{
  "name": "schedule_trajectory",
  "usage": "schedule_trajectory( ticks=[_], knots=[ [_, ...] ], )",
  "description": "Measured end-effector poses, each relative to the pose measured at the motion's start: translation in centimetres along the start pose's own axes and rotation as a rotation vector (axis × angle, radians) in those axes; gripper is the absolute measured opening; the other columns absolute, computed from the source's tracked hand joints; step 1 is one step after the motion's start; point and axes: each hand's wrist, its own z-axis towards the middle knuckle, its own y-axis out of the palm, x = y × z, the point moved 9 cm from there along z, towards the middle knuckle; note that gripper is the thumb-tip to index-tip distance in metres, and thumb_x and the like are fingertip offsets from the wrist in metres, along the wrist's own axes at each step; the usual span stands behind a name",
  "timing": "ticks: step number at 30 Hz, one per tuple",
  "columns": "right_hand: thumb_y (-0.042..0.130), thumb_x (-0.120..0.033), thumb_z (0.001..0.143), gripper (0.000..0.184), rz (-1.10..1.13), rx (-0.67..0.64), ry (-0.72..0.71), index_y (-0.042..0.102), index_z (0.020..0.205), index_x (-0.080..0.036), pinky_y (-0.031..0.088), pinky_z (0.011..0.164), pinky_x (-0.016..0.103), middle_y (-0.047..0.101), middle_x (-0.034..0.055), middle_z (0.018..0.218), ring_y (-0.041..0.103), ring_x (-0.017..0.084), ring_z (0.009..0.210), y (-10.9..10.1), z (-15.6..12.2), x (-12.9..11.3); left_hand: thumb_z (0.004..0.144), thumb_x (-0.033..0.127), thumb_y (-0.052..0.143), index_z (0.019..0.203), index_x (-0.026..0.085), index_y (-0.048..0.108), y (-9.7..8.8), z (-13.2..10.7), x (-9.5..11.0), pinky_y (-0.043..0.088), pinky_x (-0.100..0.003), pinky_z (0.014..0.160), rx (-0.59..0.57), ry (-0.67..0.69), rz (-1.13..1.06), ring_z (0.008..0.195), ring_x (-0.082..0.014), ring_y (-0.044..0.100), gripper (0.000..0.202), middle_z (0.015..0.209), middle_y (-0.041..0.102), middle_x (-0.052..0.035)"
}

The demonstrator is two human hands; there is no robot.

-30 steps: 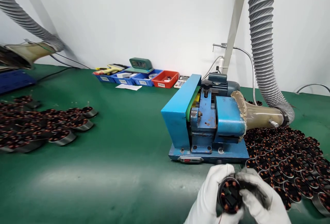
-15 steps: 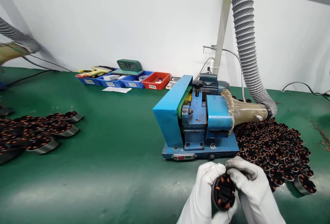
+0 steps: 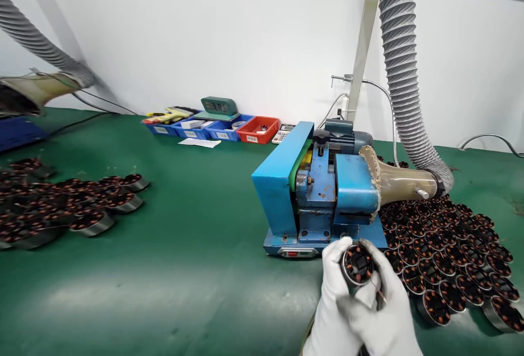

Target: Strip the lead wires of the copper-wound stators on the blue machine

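Part (image 3: pixel 357 265) gripped in the white-gloved left hand (image 3: pixel 334 285), fingers closed about its left side, apparently to steady it while leaving the wound face turned up to view. Right hand (image 3: pixel 388 312) curled along the opposite side, a soiled fingertip at the upper rim, seemingly as a second support; too blurred there, so cannot tell whether pinching or merely touching. Held above the green bench (image 3: pixel 184 279), just in front of the blue machine (image 3: pixel 274 197), likely for short reach. Similar parts (image 3: pixel 444 263) packed closely at right, wound faces up, presumably to save room and protect the copper; another group (image 3: pixel 92 222) well apart at far left. Funnel (image 3: pixel 405 187) fitted against the covered end, joined to a grey hose (image 3: pixel 399 55), probably for drawing off dust. As for the held part: round and squat, with dark middle, copper-coloured windings spaced around, pale metal rim, fine reddish strand showing just below right.
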Motion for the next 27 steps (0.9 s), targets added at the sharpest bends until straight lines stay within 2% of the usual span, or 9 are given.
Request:
schedule_trajectory(
  ticks=[3, 6, 9, 11, 13, 17, 21, 24, 27],
  knots=[
    [0.077, -0.031, 0.061, 0.046, -0.108, 0.089, -0.025, 0.069, 0.103, -0.017, 0.053, 0.089, 0.040, 0.072, 0.0116, 0.109, 0.067, 0.030, 0.101, 0.4, 1.4, 0.0, 0.082, 0.031, 0.060, 0.124, 0.022, 0.046, 1.1, 0.9, -1.4, 0.046, -0.042, 0.101, -0.007, -0.132, -0.181, 0.122, -0.0261, 0.051, 0.045, 0.131, 0.048, -0.0127],
    [0.075, -0.031, 0.067, 0.041, -0.097, 0.056, -0.050, 0.068, 0.104, -0.016, 0.053, 0.087, 0.037, 0.072, 0.0112, 0.107, 0.067, 0.027, 0.098, 1.2, 3.1, -1.0, 0.087, 0.033, 0.054, 0.124, 0.023, 0.045, 1.8, 1.9, -1.7, 0.044, -0.042, 0.103, -0.017, -0.180, -0.246, 0.123, -0.0247, 0.051, 0.040, 0.131, 0.049, -0.0123],
    [0.074, -0.033, 0.070, 0.043, -0.109, 0.020, -0.026, 0.067, 0.108, -0.015, 0.055, 0.070, 0.031, 0.073, 0.0107, 0.102, 0.067, 0.022, 0.079, 1.6, 3.9, -1.5, 0.089, 0.032, 0.051, 0.124, 0.023, 0.043, 2.1, 2.6, -1.4, 0.041, -0.045, 0.106, -0.032, -0.146, -0.207, 0.122, -0.0240, 0.051, 0.037, 0.129, 0.049, -0.0124],
    [0.075, -0.035, 0.070, 0.044, -0.127, 0.014, 0.006, 0.067, 0.108, -0.014, 0.052, 0.057, 0.027, 0.073, 0.0091, 0.094, 0.062, 0.018, 0.063, 1.7, 4.0, -1.5, 0.090, 0.033, 0.050, 0.124, 0.024, 0.042, 2.3, 2.9, -1.3, 0.040, -0.047, 0.106, -0.047, -0.131, -0.176, 0.122, -0.0241, 0.051, 0.036, 0.128, 0.049, -0.0124],
    [0.076, -0.035, 0.068, 0.044, -0.135, 0.032, 0.029, 0.068, 0.105, -0.014, 0.049, 0.051, 0.026, 0.072, 0.0071, 0.087, 0.058, 0.016, 0.056, 1.6, 4.1, -1.4, 0.091, 0.035, 0.049, 0.124, 0.024, 0.040, 2.4, 3.0, -1.3, 0.038, -0.047, 0.108, -0.064, -0.128, -0.152, 0.123, -0.0241, 0.050, 0.036, 0.127, 0.046, -0.0120],
    [0.077, -0.036, 0.065, 0.043, -0.129, 0.057, 0.059, 0.069, 0.102, -0.015, 0.053, 0.059, 0.029, 0.074, 0.0086, 0.092, 0.063, 0.019, 0.066, 1.2, 4.5, -1.3, 0.091, 0.041, 0.046, 0.121, 0.024, 0.039, 2.9, 3.3, -1.0, 0.036, -0.047, 0.109, -0.103, -0.140, -0.141, 0.121, -0.0239, 0.049, 0.036, 0.125, 0.041, -0.0111],
    [0.078, -0.036, 0.064, 0.043, -0.111, 0.041, 0.065, 0.070, 0.101, -0.016, 0.056, 0.072, 0.033, 0.074, 0.0103, 0.098, 0.068, 0.024, 0.079, 0.9, 3.8, -0.5, 0.092, 0.035, 0.045, 0.124, 0.024, 0.037, 2.6, 2.4, -1.1, 0.038, -0.048, 0.107, -0.119, -0.134, -0.094, 0.121, -0.0243, 0.049, 0.034, 0.126, 0.041, -0.0114],
    [0.085, -0.033, 0.056, 0.046, 0.007, 0.045, 0.009, 0.073, 0.098, -0.019, 0.054, 0.085, 0.036, 0.074, 0.0097, 0.101, 0.069, 0.028, 0.093, 0.2, 1.3, 0.5, 0.090, 0.032, 0.049, 0.123, 0.029, 0.039, 1.0, 0.8, -0.7, 0.050, -0.042, 0.095, -0.108, -0.019, -0.035, 0.112, -0.0233, 0.055, 0.035, 0.121, 0.044, -0.0088],
    [0.085, -0.034, 0.060, 0.046, 0.210, 0.020, -0.048, 0.071, 0.103, -0.026, 0.055, 0.086, 0.037, 0.073, 0.0085, 0.108, 0.068, 0.028, 0.101, -0.3, -1.6, 1.2, 0.094, 0.027, 0.039, 0.112, 0.033, 0.049, -1.6, -0.7, 0.4, 0.056, -0.035, 0.085, -0.040, 0.104, 0.039, 0.101, -0.0200, 0.059, 0.021, 0.111, 0.051, -0.0052]
  ],
)
